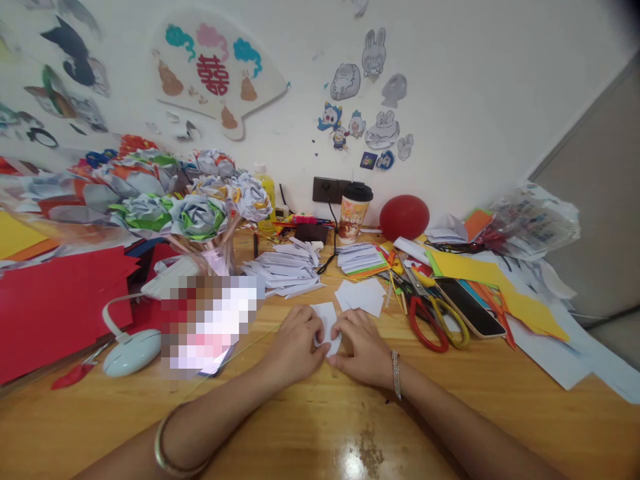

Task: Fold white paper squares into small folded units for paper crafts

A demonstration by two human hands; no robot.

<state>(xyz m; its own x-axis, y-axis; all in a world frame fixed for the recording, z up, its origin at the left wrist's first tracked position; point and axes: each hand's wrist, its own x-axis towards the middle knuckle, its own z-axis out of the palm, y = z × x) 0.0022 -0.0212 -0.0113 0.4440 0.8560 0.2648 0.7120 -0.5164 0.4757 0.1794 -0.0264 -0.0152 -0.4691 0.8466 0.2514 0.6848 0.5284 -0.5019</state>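
A small white paper piece lies on the wooden table between both my hands. My left hand presses on its left side with curled fingers. My right hand, a bead bracelet at its wrist, pinches the paper's right edge. Both hands are closed on the paper, which they partly hide. More white paper squares lie just beyond it.
Red and yellow scissors and a phone lie to the right among coloured sheets. Folded white pieces, a stack of papers, a cup, a red ball, paper roses and red sheets stand behind and left.
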